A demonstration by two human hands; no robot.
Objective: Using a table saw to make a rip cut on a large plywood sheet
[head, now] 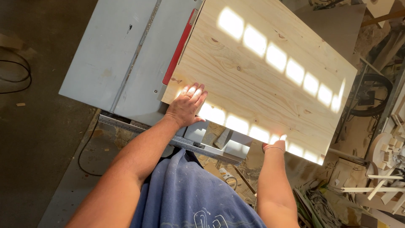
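Pale pine panel (261, 71) lying flat across the grey saw table (122, 55), overhanging its right and near edges, streaked with patches of sunlight. Left hand (185, 105) pressed palm-down on the panel's near left corner, fingers spread flat, not clasped around anything. Right hand (275, 145) at the panel's near edge, mostly washed out by glare; whether clasping the edge or merely touching, impossible to tell. Red insert strip (179, 50) just left of the panel. Metal rail (139, 126) below the panel's near left corner. Wood offcuts (386, 152) scattered right of the panel.
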